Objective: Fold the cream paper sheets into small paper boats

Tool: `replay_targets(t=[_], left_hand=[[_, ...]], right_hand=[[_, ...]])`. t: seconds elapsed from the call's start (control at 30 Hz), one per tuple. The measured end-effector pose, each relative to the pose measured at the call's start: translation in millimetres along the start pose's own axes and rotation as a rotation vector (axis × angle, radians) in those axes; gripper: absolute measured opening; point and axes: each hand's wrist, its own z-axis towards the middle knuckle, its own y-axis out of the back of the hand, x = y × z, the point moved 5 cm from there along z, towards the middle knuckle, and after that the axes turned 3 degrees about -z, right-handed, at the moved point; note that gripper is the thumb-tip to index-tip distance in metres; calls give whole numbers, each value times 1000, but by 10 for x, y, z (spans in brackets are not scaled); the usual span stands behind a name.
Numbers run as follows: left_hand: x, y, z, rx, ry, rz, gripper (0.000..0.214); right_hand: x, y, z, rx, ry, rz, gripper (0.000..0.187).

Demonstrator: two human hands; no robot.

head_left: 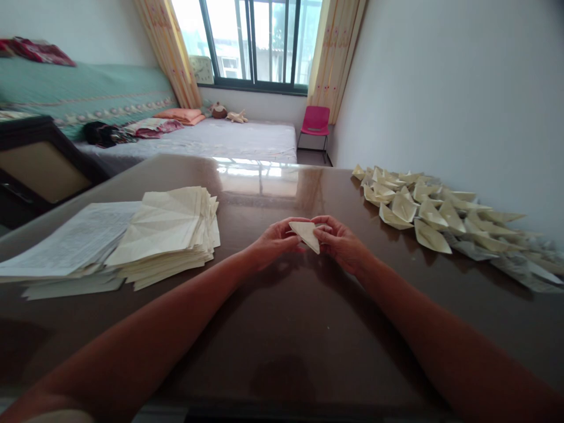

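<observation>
A cream folded paper piece (307, 234), triangular in outline, is held between both hands just above the glossy brown table (273, 329). My left hand (274, 241) pinches its left side with fingers closed. Pinching the right side is my right hand (341, 241), its fingers curled round the edge. Both forearms reach in from the near edge.
A stack of creased cream sheets (170, 232) lies at the left, overlapping flat printed sheets (70, 244). Several finished paper boats (432, 214) are piled along the right by the white wall. Beyond the table are a bed (211, 138) and a pink chair (315, 121).
</observation>
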Motion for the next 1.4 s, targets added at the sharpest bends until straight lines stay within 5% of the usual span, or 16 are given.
replay_targets(t=[0.3, 0.53, 0.87, 1.07, 1.4], left_hand=[[-8, -11, -2, -42, 3, 36, 37], [-1, -9, 2, -72, -37, 108, 52], [44, 31, 31, 20, -104, 438, 48], [2, -15, 2, -39, -230, 789, 41], [34, -226, -53, -159, -239, 1130, 38]], right_hand=[[49, -12, 10, -102, 225, -369, 36], [189, -51, -80, -195, 380, -883, 33], [178, -94, -111, -55, 350, -1134, 43], [228, -210, -200, 3, 361, -1386, 35], [221, -346, -251, -114, 272, -1756, 27]])
